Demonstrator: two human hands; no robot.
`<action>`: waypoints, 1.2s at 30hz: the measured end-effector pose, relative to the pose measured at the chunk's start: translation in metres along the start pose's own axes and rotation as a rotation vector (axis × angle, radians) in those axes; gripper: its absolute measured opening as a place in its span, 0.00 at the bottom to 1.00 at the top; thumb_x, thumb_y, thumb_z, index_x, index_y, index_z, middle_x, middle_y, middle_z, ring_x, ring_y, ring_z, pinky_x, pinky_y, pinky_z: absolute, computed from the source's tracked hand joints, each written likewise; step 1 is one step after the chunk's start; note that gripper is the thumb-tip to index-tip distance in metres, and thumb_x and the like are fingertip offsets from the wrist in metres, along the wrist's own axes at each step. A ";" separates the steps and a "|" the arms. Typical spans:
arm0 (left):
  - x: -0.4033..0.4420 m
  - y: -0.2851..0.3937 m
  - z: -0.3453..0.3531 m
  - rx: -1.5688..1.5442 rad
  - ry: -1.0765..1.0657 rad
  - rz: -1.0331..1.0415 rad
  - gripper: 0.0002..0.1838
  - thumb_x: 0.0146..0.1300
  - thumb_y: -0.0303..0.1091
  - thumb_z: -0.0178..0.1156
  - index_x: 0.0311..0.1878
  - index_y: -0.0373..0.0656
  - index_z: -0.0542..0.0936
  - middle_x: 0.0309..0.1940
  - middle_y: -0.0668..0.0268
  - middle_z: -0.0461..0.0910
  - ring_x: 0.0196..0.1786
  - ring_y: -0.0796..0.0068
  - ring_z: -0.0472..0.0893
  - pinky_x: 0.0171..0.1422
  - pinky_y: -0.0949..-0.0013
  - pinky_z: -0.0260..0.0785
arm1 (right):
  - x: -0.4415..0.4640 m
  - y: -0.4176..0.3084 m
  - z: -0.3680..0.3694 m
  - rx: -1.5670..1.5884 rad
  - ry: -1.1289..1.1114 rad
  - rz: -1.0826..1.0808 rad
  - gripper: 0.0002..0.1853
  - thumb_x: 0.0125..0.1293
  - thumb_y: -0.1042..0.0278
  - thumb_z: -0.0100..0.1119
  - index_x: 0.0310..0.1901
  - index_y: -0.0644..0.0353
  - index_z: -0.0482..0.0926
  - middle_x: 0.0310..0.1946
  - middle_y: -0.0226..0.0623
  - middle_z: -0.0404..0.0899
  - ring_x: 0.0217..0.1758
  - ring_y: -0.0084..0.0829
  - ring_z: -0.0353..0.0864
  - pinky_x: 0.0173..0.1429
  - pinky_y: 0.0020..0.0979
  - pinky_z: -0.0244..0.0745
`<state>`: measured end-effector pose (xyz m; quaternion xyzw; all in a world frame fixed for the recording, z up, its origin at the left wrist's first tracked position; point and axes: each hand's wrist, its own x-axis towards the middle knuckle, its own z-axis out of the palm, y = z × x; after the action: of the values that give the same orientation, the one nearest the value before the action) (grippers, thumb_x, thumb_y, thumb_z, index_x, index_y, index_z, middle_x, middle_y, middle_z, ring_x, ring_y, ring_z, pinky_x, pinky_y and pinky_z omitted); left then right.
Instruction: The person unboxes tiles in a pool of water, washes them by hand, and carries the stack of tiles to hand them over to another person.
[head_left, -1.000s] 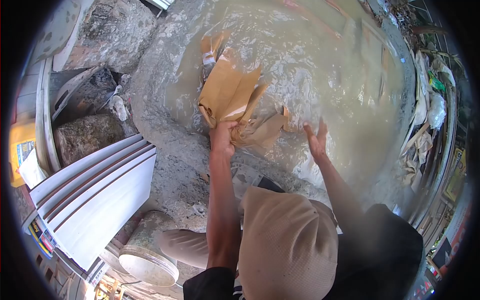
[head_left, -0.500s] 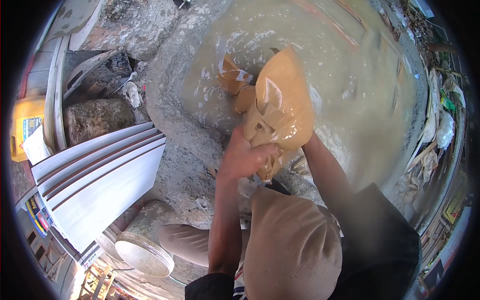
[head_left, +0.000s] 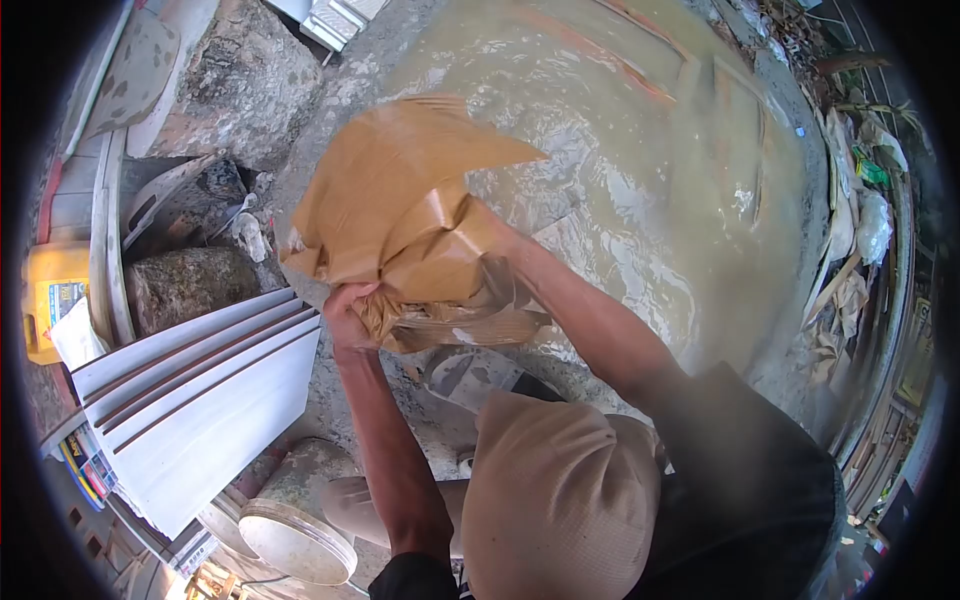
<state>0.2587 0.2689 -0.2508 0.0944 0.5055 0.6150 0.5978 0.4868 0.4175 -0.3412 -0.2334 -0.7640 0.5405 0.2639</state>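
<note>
A wet, crumpled sheet of brown paper (head_left: 385,190) is spread between my two hands over the left edge of the murky water (head_left: 600,180). My left hand (head_left: 352,312) grips its lower left corner, with the fingers closed around the bunched paper. My right hand (head_left: 490,235) reaches to the paper's right side. Its fingers are hidden behind the folds, so their grip does not show. Darker wet folds hang at the bottom of the paper, above a shoe (head_left: 475,378).
White panels (head_left: 210,400) stand stacked at the left, beside a bucket (head_left: 298,540) and a yellow container (head_left: 55,295). Concrete blocks (head_left: 235,90) lie at the upper left. Reddish strips (head_left: 620,65) lie in the water. Plastic and paper scraps (head_left: 872,228) line the right side.
The brown paper has come up from the water, moved left and opened out wider. My left hand has shifted left and down; my right hand has moved left with the paper.
</note>
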 end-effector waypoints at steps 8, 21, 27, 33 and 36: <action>-0.017 -0.041 -0.022 -0.350 0.212 0.062 0.26 0.64 0.29 0.62 0.65 0.32 0.80 0.60 0.57 0.85 0.61 0.58 0.86 0.70 0.52 0.80 | 0.066 -0.106 0.032 -0.245 0.118 0.490 0.36 0.65 0.46 0.68 0.72 0.52 0.76 0.75 0.50 0.72 0.70 0.51 0.80 0.73 0.47 0.75; -0.035 -0.005 -0.070 0.009 0.560 0.282 0.26 0.60 0.20 0.66 0.65 0.32 0.80 0.57 0.59 0.85 0.56 0.63 0.85 0.62 0.61 0.79 | 0.018 0.101 0.000 -0.277 0.088 1.074 0.76 0.52 0.07 0.56 0.86 0.67 0.50 0.84 0.61 0.58 0.87 0.59 0.57 0.88 0.56 0.52; -0.012 -0.012 -0.061 0.209 0.549 0.281 0.26 0.62 0.21 0.65 0.65 0.32 0.79 0.56 0.60 0.85 0.54 0.64 0.86 0.62 0.60 0.79 | 0.027 0.023 0.057 0.543 0.042 0.886 0.71 0.57 0.11 0.60 0.87 0.61 0.50 0.85 0.54 0.59 0.88 0.54 0.56 0.87 0.53 0.54; 0.019 -0.017 -0.075 0.181 0.422 0.066 0.21 0.66 0.26 0.63 0.63 0.34 0.80 0.51 0.60 0.87 0.54 0.65 0.87 0.61 0.60 0.79 | 0.055 -0.016 0.110 0.876 -0.019 0.838 0.62 0.63 0.17 0.63 0.87 0.54 0.55 0.82 0.46 0.66 0.84 0.46 0.63 0.84 0.52 0.60; 0.019 -0.017 -0.074 -0.002 0.302 0.003 0.18 0.69 0.30 0.61 0.59 0.34 0.83 0.51 0.61 0.88 0.53 0.65 0.88 0.61 0.60 0.80 | 0.062 -0.069 0.096 0.741 -0.125 0.644 0.53 0.63 0.33 0.75 0.80 0.60 0.65 0.74 0.42 0.75 0.76 0.37 0.74 0.79 0.43 0.69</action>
<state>0.2110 0.2432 -0.3072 0.0013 0.5890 0.6235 0.5141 0.3724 0.3689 -0.2925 -0.3150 -0.4239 0.8430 0.1025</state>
